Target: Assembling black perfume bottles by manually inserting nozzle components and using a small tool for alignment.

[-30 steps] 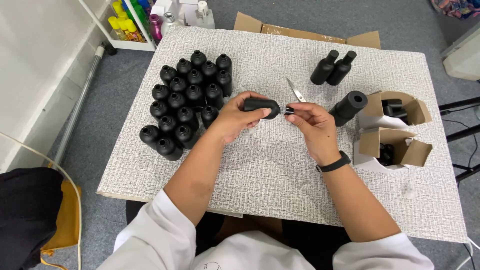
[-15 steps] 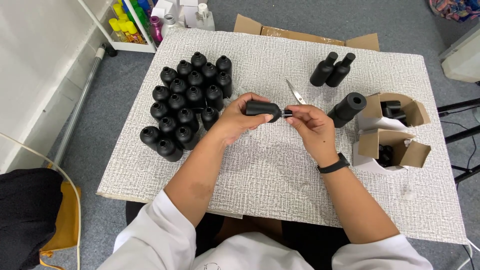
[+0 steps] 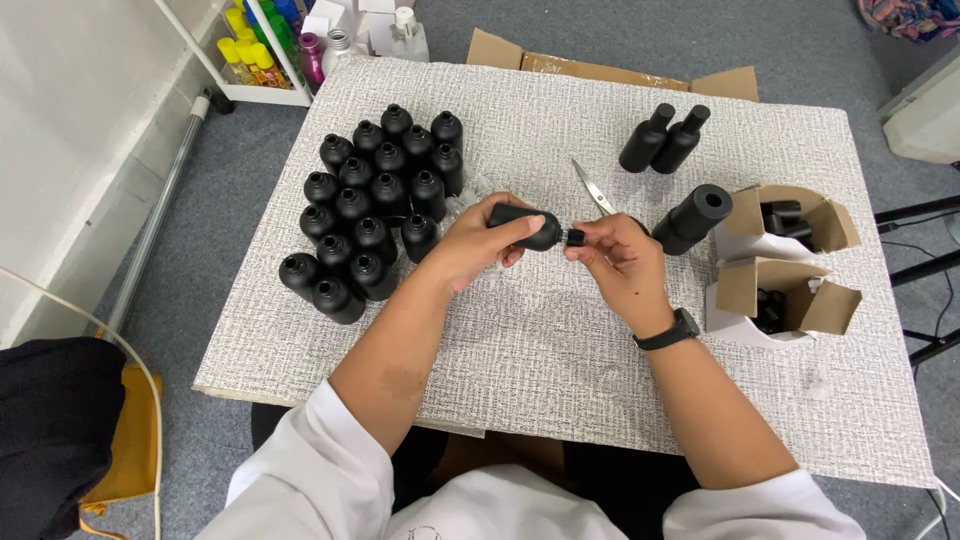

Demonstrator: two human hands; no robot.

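My left hand [image 3: 478, 242] grips a black plastic bottle [image 3: 530, 224] held sideways above the middle of the table. My right hand [image 3: 618, 262] pinches the bottle's small black cap [image 3: 574, 238] at its neck, fingers closed round it. A black watch sits on my right wrist. Left of my hands, several capped black bottles [image 3: 375, 205] stand packed together. Small scissors [image 3: 594, 188] lie just behind my right hand.
Two black bottles [image 3: 664, 139] stand at the far right. A black cylinder [image 3: 692, 218] lies by two open white cardboard boxes [image 3: 785, 260] holding black parts. The textured grey table [image 3: 520, 360] has a flattened brown carton at its far edge. Coloured bottles fill a rack at the top left.
Both hands have stayed over the table's middle with the bottle. My right hand's fingers have shifted slightly at the cap.
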